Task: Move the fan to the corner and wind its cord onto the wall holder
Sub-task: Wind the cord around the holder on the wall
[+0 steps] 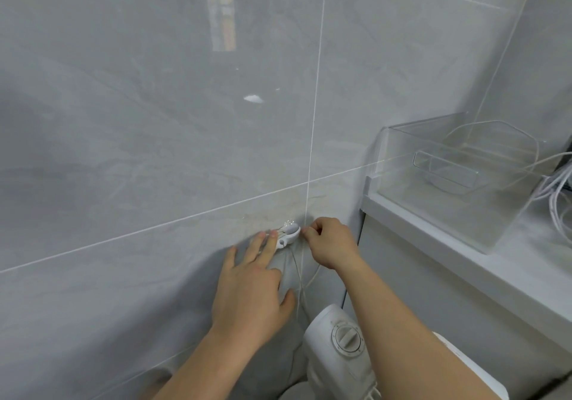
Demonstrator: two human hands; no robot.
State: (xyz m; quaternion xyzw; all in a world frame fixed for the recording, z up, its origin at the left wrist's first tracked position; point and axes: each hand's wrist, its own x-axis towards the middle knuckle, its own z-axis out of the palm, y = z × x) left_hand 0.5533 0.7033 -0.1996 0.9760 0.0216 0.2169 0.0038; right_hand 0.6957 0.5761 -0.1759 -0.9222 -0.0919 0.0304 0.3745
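The holder (289, 235) is stuck low on the grey tiled wall (154, 152), with thin white cord (305, 285) looped on it and trailing down to the fan (343, 341) just below. The left hand (253, 285) lies open, fingers spread flat on the wall, fingertips touching the holder. The right hand (329, 241) pinches the cord just right of it. A clear box (458, 176) sits on the ledge (464, 254) to the right.

Fan (343, 341): only the top housing with its dial shows; the right forearm covers its right side and the bottom edge cuts off the rest. Cord (311, 279) above the fan: thin, faint, turns on the wall holder (289, 234) too small to count. Right hand (329, 241) fingertips curl out of sight beside the holder.
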